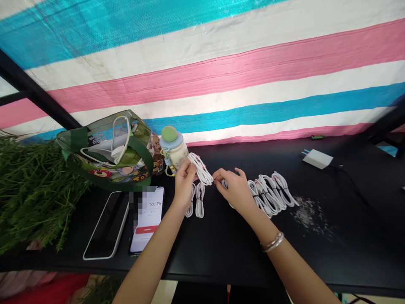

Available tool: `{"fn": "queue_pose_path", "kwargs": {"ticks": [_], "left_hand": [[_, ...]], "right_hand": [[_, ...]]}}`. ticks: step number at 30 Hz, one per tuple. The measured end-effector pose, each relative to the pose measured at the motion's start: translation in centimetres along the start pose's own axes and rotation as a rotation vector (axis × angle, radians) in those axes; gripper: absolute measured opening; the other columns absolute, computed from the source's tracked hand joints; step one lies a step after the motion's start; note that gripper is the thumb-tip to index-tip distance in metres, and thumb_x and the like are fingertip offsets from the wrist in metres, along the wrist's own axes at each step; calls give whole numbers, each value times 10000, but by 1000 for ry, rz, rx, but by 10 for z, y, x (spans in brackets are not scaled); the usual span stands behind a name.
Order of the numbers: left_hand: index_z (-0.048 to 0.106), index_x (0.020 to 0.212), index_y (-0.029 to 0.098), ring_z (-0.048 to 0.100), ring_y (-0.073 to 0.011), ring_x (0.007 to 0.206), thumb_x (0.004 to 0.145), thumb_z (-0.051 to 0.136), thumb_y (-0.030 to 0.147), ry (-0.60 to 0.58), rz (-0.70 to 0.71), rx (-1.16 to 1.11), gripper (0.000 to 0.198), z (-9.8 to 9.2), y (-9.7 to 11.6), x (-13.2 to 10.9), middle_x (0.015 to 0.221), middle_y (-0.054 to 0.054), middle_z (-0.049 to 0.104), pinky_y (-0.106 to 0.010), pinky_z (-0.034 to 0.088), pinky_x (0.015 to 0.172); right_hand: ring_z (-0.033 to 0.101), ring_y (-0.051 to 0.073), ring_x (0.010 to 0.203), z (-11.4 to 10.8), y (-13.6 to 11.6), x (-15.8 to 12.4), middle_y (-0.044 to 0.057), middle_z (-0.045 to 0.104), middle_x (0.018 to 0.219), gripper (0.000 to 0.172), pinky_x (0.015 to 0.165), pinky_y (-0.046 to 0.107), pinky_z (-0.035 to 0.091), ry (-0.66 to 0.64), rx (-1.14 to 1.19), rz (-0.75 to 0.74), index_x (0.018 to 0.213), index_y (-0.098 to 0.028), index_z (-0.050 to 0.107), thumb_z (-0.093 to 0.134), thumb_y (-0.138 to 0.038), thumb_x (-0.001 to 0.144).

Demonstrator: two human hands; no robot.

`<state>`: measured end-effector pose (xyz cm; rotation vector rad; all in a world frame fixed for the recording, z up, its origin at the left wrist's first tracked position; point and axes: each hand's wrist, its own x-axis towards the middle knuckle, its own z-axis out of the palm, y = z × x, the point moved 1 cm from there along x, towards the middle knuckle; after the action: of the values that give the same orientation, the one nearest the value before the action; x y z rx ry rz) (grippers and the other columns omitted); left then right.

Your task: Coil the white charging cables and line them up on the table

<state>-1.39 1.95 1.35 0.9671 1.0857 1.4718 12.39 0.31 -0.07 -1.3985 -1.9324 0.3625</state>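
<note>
Both bare arms [152, 249] stretch out forward, pretty close together. Left hand [185, 185] is up with its fingers curled into a pinch, right hand [233, 191] comes in angled, fingertips [218, 178] pinched too.

The striped tarpaulin [221, 76] glows bright, as if daylight sits behind it, while the black tabletop [253, 261] stays much dimmer, with faint glare and only soft shadows. Wide-angle bending slants the stripes toward the frame's edges. A pixelated block blurs part of the phone screen [147, 219]; the rest looks sharp.
</note>
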Motion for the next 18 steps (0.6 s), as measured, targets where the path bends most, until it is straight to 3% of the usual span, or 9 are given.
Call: {"fn": "queue_pose_path", "kwargs": {"ticks": [7,12,18], "left_hand": [[645,772,169,609,-127,622,700,674,407,28,165,212,250,2,-2,-6,628,12,629,-212,476,582],[663,788,170,569,-114,560,727,631,316,21,198,343,161,6,-1,-13,612,12,643,-199,449,526],[692,787,189,585,-116,557,709,640,250,-21,240,415,111,8,-1,-15,658,3,693,-207,463,544]], "right_hand": [[639,169,600,-14,-5,3,-2,673,661,136,751,363,470,227,255,9,803,-233,546,421,-182,794],[654,166,636,-13,-13,0,10,669,735,142,675,311,501,194,395,-9,915,-226,519,515,-292,788],[642,155,593,-7,-13,-2,-8,650,699,209,609,274,511,151,437,65,955,-225,502,556,-280,761]]}}
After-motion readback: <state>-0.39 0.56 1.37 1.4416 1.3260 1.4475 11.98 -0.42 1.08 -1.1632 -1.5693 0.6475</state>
